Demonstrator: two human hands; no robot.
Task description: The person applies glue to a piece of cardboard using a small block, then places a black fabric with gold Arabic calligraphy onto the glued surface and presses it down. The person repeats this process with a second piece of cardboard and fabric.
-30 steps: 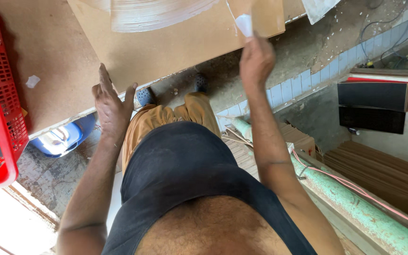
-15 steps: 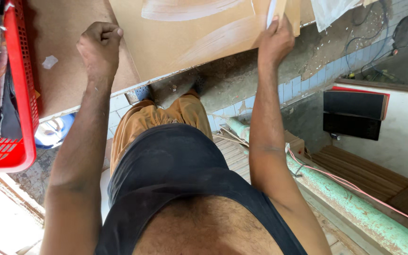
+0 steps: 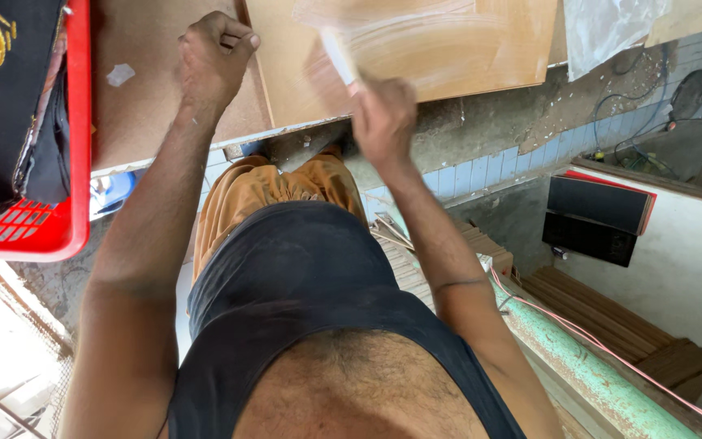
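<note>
A tan board [image 3: 481,49] streaked with white paste lies on a brown worktable [image 3: 156,106]. My right hand [image 3: 383,118] is blurred with motion and grips a small white scraper [image 3: 339,57] whose edge touches the board's near left part. My left hand [image 3: 213,57] is closed in a fist and presses on the board's left edge, where it meets the table.
A red plastic basket [image 3: 58,228] holding dark cloth stands at the table's left. Clear plastic sheet [image 3: 611,28] hangs at the top right. Below are a tiled floor, a green pipe [image 3: 595,358] with a pink cord, stacked boards [image 3: 611,317] and black panels [image 3: 599,215].
My right hand swept the scraper leftward across the board. My left hand went from flat at the table's near edge to a fist on the board's left edge.
</note>
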